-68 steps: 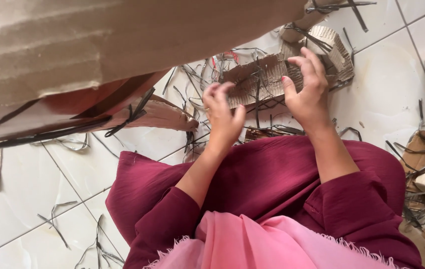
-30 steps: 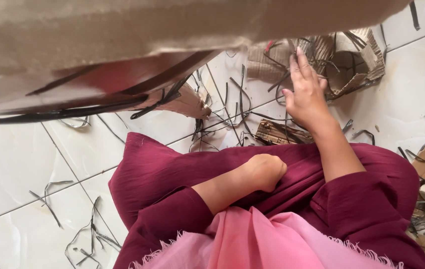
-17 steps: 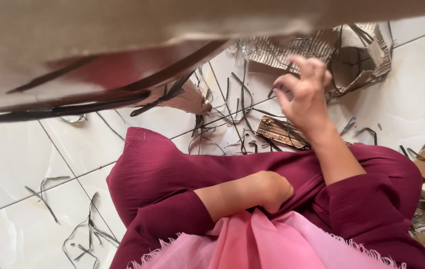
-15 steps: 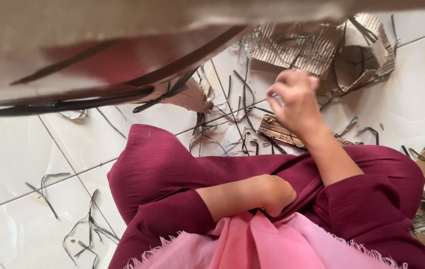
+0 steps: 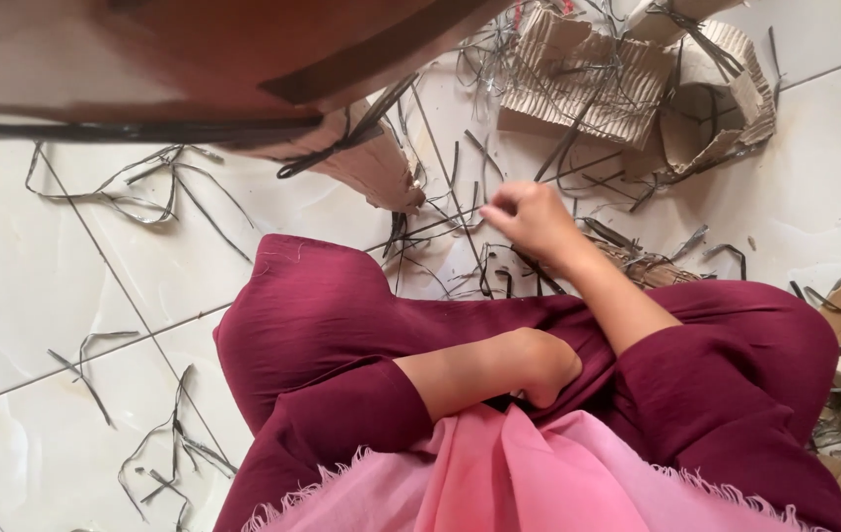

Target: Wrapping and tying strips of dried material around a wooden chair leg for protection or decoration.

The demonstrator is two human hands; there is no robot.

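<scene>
Fingers of the right hand (image 5: 531,219) are curled together above the floor (image 5: 56,266), seemingly pinching one thin dark strip (image 5: 440,229) that runs leftward from the fingertips over the tile; whether the grip truly closes on it I cannot tell. The left hand (image 5: 543,365) lies in the lap on maroon cloth (image 5: 341,315), its grip curled shut, holding nothing that shows. More dark strips are scattered across the white tiles, thickest just beyond the right hand. Torn corrugated cardboard (image 5: 588,84) lies well beyond that hand, with a curled piece (image 5: 721,108) beside it to the right. A large brown board (image 5: 194,69) fills the upper left of the view. Pink fringed fabric (image 5: 499,483) covers the near edge.
</scene>
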